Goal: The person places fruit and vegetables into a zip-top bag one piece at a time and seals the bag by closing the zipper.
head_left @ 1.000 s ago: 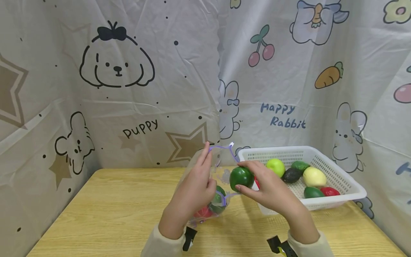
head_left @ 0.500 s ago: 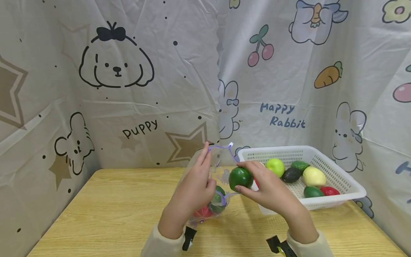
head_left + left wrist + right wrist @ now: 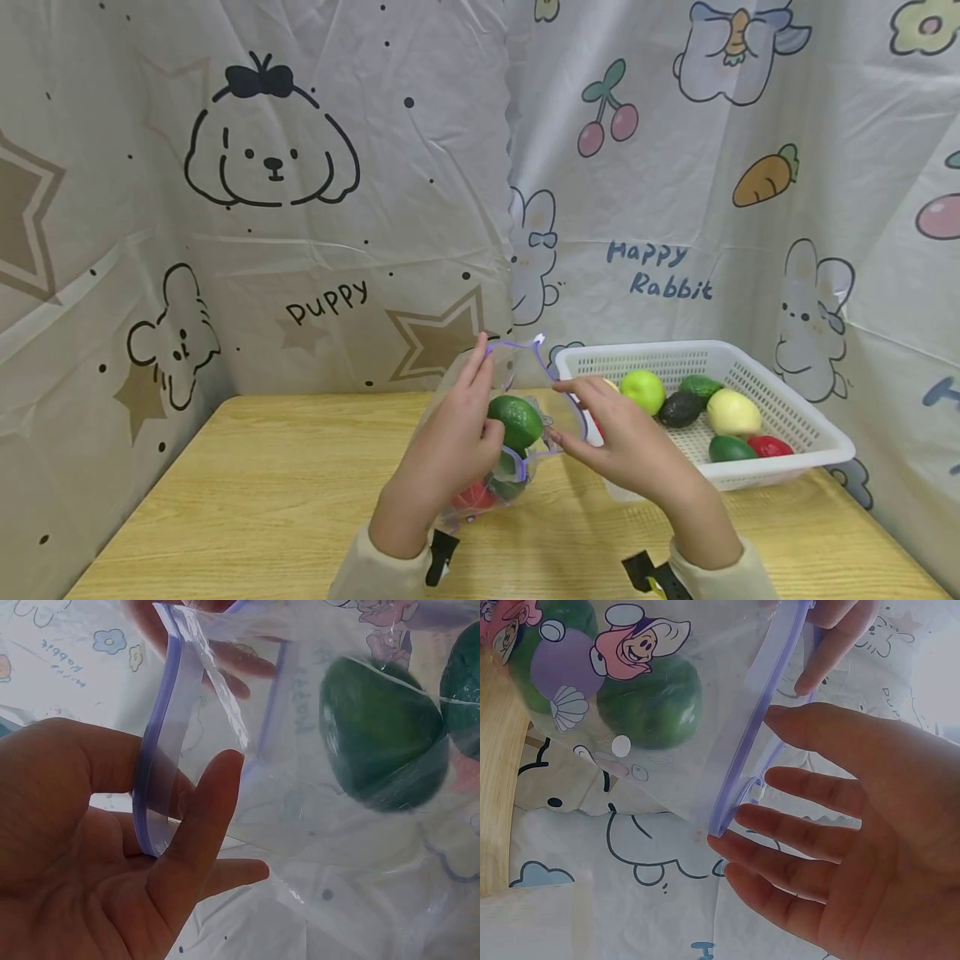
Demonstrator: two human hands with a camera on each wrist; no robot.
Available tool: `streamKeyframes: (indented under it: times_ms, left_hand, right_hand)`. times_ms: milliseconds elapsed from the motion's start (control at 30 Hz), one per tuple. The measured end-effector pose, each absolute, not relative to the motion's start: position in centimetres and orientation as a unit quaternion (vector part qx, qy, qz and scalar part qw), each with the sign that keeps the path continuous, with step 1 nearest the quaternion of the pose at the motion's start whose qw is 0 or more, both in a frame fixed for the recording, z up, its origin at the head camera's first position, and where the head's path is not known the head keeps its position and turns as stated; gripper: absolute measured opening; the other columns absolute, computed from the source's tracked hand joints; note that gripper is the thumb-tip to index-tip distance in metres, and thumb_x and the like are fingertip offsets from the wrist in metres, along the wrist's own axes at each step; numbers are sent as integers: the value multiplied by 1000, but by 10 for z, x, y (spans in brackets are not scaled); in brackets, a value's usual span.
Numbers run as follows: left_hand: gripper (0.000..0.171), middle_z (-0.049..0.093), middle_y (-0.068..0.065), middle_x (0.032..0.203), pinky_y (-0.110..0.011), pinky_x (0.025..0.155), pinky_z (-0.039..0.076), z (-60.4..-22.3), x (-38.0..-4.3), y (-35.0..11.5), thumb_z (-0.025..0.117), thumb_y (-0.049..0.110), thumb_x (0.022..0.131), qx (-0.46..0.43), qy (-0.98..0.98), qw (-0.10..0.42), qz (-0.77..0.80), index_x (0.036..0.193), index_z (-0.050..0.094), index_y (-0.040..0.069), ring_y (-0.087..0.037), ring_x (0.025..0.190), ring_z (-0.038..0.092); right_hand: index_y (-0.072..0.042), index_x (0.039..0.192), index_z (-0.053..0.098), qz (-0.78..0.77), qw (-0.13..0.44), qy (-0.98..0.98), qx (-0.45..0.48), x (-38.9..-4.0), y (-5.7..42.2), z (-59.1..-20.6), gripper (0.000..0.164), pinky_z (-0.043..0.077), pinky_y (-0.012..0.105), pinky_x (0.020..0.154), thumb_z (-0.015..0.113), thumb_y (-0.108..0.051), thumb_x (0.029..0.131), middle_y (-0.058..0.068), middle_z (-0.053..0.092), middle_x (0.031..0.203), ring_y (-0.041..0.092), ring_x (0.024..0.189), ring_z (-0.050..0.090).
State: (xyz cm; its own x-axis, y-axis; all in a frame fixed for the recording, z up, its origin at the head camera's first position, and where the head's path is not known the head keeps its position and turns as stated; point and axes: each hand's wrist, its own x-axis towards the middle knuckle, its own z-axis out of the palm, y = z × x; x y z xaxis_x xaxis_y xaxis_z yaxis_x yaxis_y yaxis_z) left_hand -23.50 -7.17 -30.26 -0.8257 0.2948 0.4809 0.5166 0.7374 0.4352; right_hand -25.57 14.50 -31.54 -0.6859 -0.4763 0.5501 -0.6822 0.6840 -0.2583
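Observation:
My left hand (image 3: 453, 446) grips the purple zip edge of a clear printed zip bag (image 3: 727, 742), with its mouth spread towards the right. A smooth, glossy green fruit (image 3: 516, 422) is inside the bag, below the mouth; its exact kind is unclear. Lower in the bag are another green item (image 3: 507, 485) and a red one (image 3: 474, 497), partly hidden by film and hand. At the mouth, my right hand (image 3: 622, 433) holds nothing. In the right wrist view its fingers (image 3: 802, 832) extend towards the purple edge, some touching or very near it.
A white perforated basket (image 3: 817, 442) stands right of the bag. It holds a green apple (image 3: 643, 392), a pale yellow fruit (image 3: 734, 413), a dark avocado (image 3: 681, 410), a red item (image 3: 770, 447) and other green produce. A printed curtain (image 3: 337, 242) surrounds the wooden table (image 3: 247, 500).
The green fruit has left my right hand's grip and moved left into the bag. My right hand stays at the mouth with fingers spread. The left hand has hardly moved.

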Motion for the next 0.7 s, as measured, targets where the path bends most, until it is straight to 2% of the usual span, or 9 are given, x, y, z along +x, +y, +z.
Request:
streamKeyframes:
  times_ms: [33,133,267,367,567,700]
  left_hand:
    - [75,3,0,161,-17,45,40,-303,-235,-72,51,-1,77,-223,-912,194,-286,147,24,3,-14,94,51]
    - [75,2,1,161,-17,45,40,-302,-235,-72,51,-1,78,-221,-912,189,-289,147,23,4,-14,92,51]
    - [74,1,2,161,-18,45,40,-302,-235,-72,51,0,79,-220,-913,187,-289,147,23,3,-10,70,50]
    - [73,0,1,161,-17,44,39,-302,-235,-72,56,4,82,-221,-912,187,-289,147,23,3,-8,61,46]
    - [77,-1,3,160,-16,42,35,-302,-234,-73,62,9,82,-220,-913,183,-292,148,21,4,-5,49,35]
    - [77,-1,3,160,-15,41,32,-302,-234,-73,60,7,82,-221,-912,184,-293,148,21,4,-5,45,27]
  right_hand:
    - [-14,120,55,227,226,-890,325,-256,145,-316,45,56,39,75,69,-29,80,5,62,116,20,93,60]
    - [-14,120,56,226,227,-889,326,-256,145,-316,44,56,39,76,69,-29,80,5,62,115,20,93,60]
    - [-14,120,55,225,227,-890,326,-255,145,-316,44,56,39,76,68,-30,81,4,62,115,19,94,60]
    - [-11,123,53,231,220,-891,321,-255,144,-315,47,56,39,77,67,-30,82,7,62,117,20,95,60]
    - [-8,136,40,253,194,-903,288,-256,147,-313,62,58,42,77,65,-30,84,14,61,119,23,96,62]
    - [-11,136,39,259,192,-906,273,-258,156,-311,61,59,45,75,65,-29,84,14,62,118,25,97,63]
